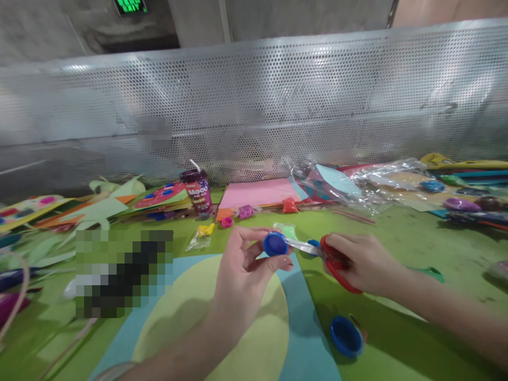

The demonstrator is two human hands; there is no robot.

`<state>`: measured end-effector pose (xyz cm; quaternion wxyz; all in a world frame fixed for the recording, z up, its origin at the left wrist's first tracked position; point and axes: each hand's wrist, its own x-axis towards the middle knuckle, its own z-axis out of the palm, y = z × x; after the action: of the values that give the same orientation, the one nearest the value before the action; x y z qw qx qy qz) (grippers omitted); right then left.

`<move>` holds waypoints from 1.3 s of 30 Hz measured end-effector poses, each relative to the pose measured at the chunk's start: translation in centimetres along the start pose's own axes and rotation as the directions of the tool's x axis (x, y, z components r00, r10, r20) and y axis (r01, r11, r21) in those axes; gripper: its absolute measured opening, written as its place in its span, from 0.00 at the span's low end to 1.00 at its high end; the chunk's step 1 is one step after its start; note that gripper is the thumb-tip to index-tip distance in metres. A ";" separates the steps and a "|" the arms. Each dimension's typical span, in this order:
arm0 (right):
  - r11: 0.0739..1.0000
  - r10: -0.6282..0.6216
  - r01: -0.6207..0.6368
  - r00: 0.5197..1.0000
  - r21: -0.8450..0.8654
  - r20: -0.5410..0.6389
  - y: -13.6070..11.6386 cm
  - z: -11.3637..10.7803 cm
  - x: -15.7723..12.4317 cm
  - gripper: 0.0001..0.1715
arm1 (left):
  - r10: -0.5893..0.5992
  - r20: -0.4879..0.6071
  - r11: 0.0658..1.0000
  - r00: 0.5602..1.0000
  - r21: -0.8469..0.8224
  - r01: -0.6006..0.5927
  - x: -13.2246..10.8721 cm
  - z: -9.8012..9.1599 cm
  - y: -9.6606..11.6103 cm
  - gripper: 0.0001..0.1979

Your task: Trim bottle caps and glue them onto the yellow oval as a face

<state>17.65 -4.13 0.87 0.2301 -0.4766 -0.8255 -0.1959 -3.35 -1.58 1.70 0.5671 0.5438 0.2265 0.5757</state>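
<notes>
Between the thumb and fingers of my left hand (248,270) is a small round blue cap (275,245), its hollow side turned toward me. My right hand (359,256) grips red-handled scissors (304,246), whose metal blades point left and reach the cap's right rim. Whether the tips touch inside the cap, I cannot tell. Below my hands lies a light blue sheet (305,323) with a large pale yellow-green circle (210,317) on it. A second blue cap (346,337) rests on the green table to the right of the sheet.
A purple drink cup (197,193) with a straw stands at the back. Near it lie pink paper (257,193) and a small yellow packet (204,233). Clear plastic wrap (373,182) spreads at the back right, before a perforated metal screen (254,106). Paper scraps (99,211) lie left.
</notes>
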 end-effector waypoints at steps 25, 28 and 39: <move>0.993 0.097 -0.101 0.993 0.065 0.062 -0.6 -0.3 0.3 0.06 | 0.093 0.026 0.995 0.995 0.029 -0.093 0.3 -0.5 -0.6 0.14; 0.998 0.063 -0.064 0.997 0.015 0.036 -0.7 -0.2 0.3 0.07 | 0.121 0.007 0.990 0.993 0.066 -0.121 0.2 -0.4 -0.6 0.14; 0.996 0.076 -0.076 0.997 0.048 0.012 -1.4 -0.6 0.4 0.09 | 0.178 -0.011 0.980 0.984 0.097 -0.176 0.2 -0.3 -0.6 0.15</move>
<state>16.35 -4.81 1.47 0.2448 -0.5028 -0.8125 -0.1645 -3.36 -1.11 1.16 0.4846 0.5827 0.2100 0.6178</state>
